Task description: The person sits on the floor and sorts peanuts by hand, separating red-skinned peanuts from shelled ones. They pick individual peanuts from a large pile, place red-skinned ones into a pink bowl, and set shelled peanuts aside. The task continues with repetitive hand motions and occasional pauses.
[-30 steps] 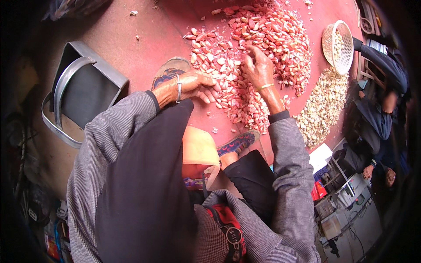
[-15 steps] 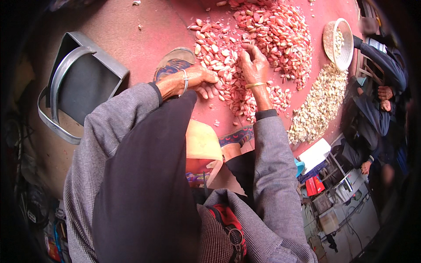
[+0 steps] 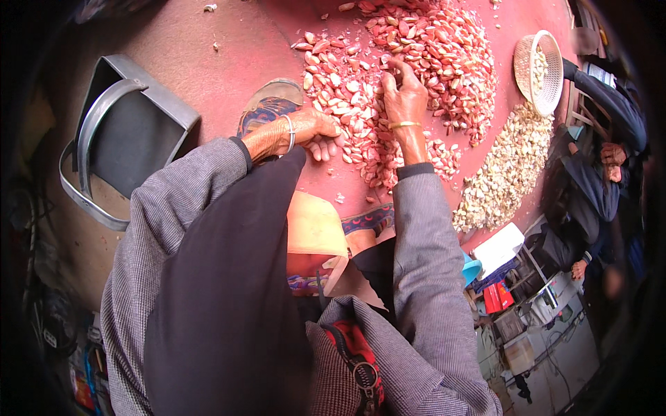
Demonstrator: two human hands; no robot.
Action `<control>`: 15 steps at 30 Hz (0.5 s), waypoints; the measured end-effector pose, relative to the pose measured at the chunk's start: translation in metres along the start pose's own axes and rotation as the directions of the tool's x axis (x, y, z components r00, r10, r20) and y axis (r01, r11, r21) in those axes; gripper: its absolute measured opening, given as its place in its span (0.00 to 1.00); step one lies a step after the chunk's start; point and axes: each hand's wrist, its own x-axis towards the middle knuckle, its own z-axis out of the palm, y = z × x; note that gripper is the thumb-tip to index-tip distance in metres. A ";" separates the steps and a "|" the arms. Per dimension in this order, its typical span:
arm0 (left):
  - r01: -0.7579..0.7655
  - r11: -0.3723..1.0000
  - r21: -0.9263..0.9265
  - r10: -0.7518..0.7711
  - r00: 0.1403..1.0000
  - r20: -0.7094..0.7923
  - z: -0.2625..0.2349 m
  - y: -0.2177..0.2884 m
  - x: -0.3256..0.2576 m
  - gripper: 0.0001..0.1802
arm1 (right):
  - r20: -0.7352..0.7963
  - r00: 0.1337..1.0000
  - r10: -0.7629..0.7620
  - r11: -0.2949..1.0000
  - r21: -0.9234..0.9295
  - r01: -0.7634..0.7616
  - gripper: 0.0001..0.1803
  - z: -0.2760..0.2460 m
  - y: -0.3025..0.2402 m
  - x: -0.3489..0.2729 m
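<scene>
Reddish-pink pieces that look like garlic cloves [image 3: 444, 52] lie heaped on the red floor, with paler ones loosely spread on the left side. Over the left edge of this spread is my left hand [image 3: 316, 130], its fingers curled in and the thumb laid against them. Whatever it may hold is hidden. My right hand [image 3: 405, 97] rests over the middle of the cloves, thumb and forefinger bent toward each other. Anything between those fingertips is too small to make out. A bangle circles each wrist.
A grey bucket-like container [image 3: 139, 132] with a handle lies to the left. At right are a pale pile of small pieces [image 3: 510, 170] and a white woven basket [image 3: 548, 73]. People in dark clothes [image 3: 590, 166] sit beyond. My shoe [image 3: 274, 104] stands beside my left hand.
My right hand has shifted slightly up among the cloves. My left hand keeps its curled shape, and the whole view has moved a little.
</scene>
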 end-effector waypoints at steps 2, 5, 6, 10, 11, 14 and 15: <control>-0.018 0.998 -0.064 0.019 1.000 0.023 -0.003 -0.001 0.002 0.17 | 0.034 0.999 0.032 0.993 -0.114 -0.027 0.11 0.005 -0.002 0.008; -0.034 0.987 -0.155 0.046 0.996 0.075 -0.007 -0.002 0.004 0.17 | 0.058 0.992 0.109 0.992 -0.070 -0.105 0.10 0.005 0.001 0.008; -0.025 0.985 -0.172 0.037 0.997 0.068 -0.009 -0.003 0.006 0.17 | 0.049 0.994 0.097 0.995 -0.012 -0.096 0.10 0.004 0.004 0.007; -0.068 0.952 -0.298 0.102 0.990 0.101 -0.011 -0.003 0.007 0.19 | 0.108 0.963 0.247 0.890 0.366 -0.270 0.10 0.000 0.005 -0.001; -0.060 0.951 -0.304 0.096 0.990 0.105 -0.011 -0.003 0.007 0.20 | 0.196 0.931 0.307 0.777 0.512 -0.365 0.11 -0.004 0.004 -0.003; -0.075 0.939 -0.335 0.119 0.986 0.113 -0.011 -0.002 0.008 0.24 | 0.427 0.815 0.392 0.490 0.653 -0.578 0.12 -0.018 -0.005 -0.015; -0.068 0.932 -0.357 0.118 0.986 0.121 -0.011 -0.002 0.008 0.24 | 0.467 0.776 0.423 0.432 0.649 -0.626 0.12 -0.019 -0.011 -0.019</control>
